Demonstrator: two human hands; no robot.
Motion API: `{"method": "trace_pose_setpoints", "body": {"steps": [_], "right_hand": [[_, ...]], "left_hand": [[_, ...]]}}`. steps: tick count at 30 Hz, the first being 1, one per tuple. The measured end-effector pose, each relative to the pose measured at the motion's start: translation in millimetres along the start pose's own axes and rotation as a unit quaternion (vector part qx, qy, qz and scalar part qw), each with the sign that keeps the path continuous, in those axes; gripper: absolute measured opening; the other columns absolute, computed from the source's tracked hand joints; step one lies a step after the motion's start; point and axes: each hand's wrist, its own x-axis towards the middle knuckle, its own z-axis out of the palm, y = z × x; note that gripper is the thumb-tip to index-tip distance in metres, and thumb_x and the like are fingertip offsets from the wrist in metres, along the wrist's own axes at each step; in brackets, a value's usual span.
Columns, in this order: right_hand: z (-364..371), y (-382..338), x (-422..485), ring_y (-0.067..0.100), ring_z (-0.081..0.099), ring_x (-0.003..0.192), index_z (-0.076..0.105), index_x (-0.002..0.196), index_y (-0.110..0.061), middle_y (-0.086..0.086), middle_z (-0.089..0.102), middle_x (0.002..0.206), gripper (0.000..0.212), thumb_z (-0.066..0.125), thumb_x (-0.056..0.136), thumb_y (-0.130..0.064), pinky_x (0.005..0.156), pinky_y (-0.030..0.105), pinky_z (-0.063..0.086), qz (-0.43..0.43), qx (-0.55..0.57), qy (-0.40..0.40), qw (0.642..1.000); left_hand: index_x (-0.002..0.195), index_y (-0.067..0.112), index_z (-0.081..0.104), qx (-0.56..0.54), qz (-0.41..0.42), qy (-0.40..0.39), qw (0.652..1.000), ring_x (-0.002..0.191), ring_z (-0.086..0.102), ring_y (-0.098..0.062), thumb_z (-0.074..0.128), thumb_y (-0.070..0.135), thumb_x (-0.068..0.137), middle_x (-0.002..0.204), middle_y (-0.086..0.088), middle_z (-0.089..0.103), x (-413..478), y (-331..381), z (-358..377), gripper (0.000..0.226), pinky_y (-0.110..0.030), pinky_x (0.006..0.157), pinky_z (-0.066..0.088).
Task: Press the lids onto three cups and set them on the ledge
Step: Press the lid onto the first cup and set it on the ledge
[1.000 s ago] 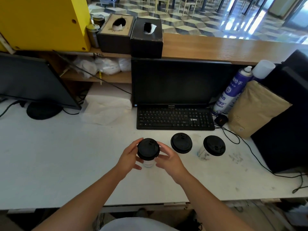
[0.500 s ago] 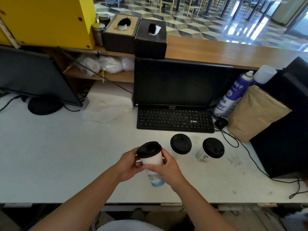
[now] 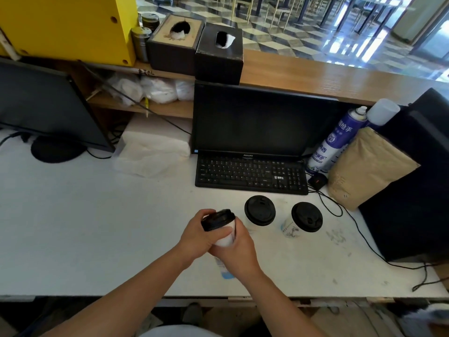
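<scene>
I hold a white paper cup (image 3: 224, 239) with a black lid (image 3: 218, 219) tilted above the white desk, near its front edge. My left hand (image 3: 198, 235) wraps the cup just under the lid, fingers at the lid's rim. My right hand (image 3: 239, 251) grips the cup's body lower down. Two more white cups stand on the desk to the right, one with a black lid (image 3: 259, 210) and the other with a black lid (image 3: 306, 216). The wooden ledge (image 3: 328, 80) runs along the back, above the monitor.
A black keyboard (image 3: 251, 173) and monitor (image 3: 257, 120) sit behind the cups. A spray can (image 3: 337, 139), a brown paper bag (image 3: 366, 166) and a black box (image 3: 418, 181) stand at right. Two tissue boxes (image 3: 196, 47) occupy the ledge's left part. Cables (image 3: 364, 239) trail across the desk at right.
Both hands lifted the cup off the desk and tipped it toward me and left. The left hand has shifted up around the lid's rim.
</scene>
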Motion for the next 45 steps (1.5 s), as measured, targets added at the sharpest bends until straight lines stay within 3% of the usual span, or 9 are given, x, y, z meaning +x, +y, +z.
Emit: {"method": "trace_pose_setpoints", "body": {"steps": [5,15,21,25,28,34,40,43,45], "right_hand": [[-18.5,-3.6,4.6,0.011,0.074,0.097,0.064,0.114,-0.032,-0.006,0.077,0.105,0.063,0.091,0.057,-0.026,0.081,0.028,0.060,0.093,0.062,-0.113,0.987],[-26.3,-16.3,1.7,0.026,0.065,0.115,0.058,0.132,-0.010,0.008,0.072,0.118,0.060,0.074,0.075,0.001,0.100,0.042,0.050,0.135,0.195,-0.341,0.910],[-26.8,-12.3,6.8,0.026,0.067,0.116,0.060,0.129,-0.020,0.008,0.073,0.121,0.069,0.083,0.066,-0.004,0.096,0.041,0.055,0.132,0.145,-0.232,0.953],[-35.8,-15.0,13.2,0.015,0.072,0.107,0.062,0.122,-0.026,-0.002,0.076,0.114,0.067,0.087,0.063,-0.010,0.082,0.028,0.059,0.125,0.108,-0.187,0.968],[-42.0,-21.0,17.2,0.014,0.072,0.105,0.062,0.121,-0.025,-0.003,0.077,0.112,0.066,0.089,0.062,-0.012,0.083,0.028,0.059,0.117,0.082,-0.170,0.975],[-46.0,-32.3,19.3,0.013,0.070,0.108,0.059,0.125,-0.028,-0.003,0.074,0.117,0.069,0.090,0.066,-0.009,0.086,0.029,0.059,0.099,0.026,-0.148,0.984],[-59.9,-65.1,20.7,-0.007,0.066,0.091,0.055,0.114,-0.044,-0.018,0.067,0.108,0.066,0.092,0.065,-0.019,0.062,0.008,0.053,0.043,-0.099,-0.132,0.985],[-72.0,-85.9,25.0,0.005,0.063,0.099,0.050,0.122,-0.044,-0.019,0.061,0.112,0.073,0.089,0.065,-0.021,0.062,0.016,0.055,-0.011,-0.203,-0.105,0.974],[-78.7,-99.6,30.7,0.007,0.057,0.108,0.047,0.128,-0.044,-0.021,0.057,0.117,0.079,0.084,0.065,-0.015,0.081,0.030,0.057,-0.067,-0.257,-0.078,0.961]], "left_hand": [[0.123,0.031,0.063,-0.029,0.076,-0.140,0.987,0.117,0.065,-0.019,0.088,0.018,0.062,0.122,0.003,0.070,-0.8,14.3,-29.3,0.067,-0.032,0.090,0.057],[0.146,0.014,0.038,-0.142,0.003,-0.455,0.879,0.125,0.052,-0.037,0.067,-0.008,0.071,0.140,-0.018,0.050,0.4,33.4,-62.3,0.083,-0.048,0.099,0.050],[0.145,0.026,0.048,-0.088,0.000,-0.345,0.934,0.133,0.052,-0.035,0.079,0.005,0.077,0.146,-0.011,0.052,8.5,11.8,-68.3,0.078,-0.053,0.107,0.045],[0.138,0.035,0.053,0.159,-0.022,-0.129,0.979,0.136,0.047,-0.026,0.088,0.060,0.059,0.149,0.008,0.049,14.8,-27.5,-80.0,0.090,-0.049,0.111,0.042],[0.156,0.032,0.024,0.471,-0.033,0.060,0.879,0.149,0.016,-0.037,0.070,0.076,0.068,0.167,0.000,0.012,20.1,-74.5,-96.3,0.108,-0.054,0.116,0.025],[0.155,0.036,-0.018,0.580,-0.097,0.111,0.801,0.149,-0.017,-0.046,0.018,0.093,0.073,0.166,-0.009,-0.023,18.9,-143.7,-118.2,0.106,-0.067,0.115,0.000],[0.157,0.032,-0.007,0.587,-0.064,0.168,0.789,0.151,-0.011,-0.044,0.003,0.087,0.076,0.169,-0.008,-0.007,15.2,-156.6,-112.1,0.098,-0.065,0.115,-0.006],[0.159,0.033,0.006,0.587,-0.046,0.190,0.785,0.152,-0.005,-0.043,0.008,0.085,0.081,0.169,-0.007,0.003,15.1,-158.6,-109.0,0.094,-0.060,0.116,-0.014],[0.159,0.033,0.016,0.589,-0.034,0.198,0.783,0.152,0.001,-0.043,0.010,0.083,0.083,0.168,-0.008,0.011,13.0,-158.1,-109.7,0.091,-0.054,0.112,-0.022]]}}
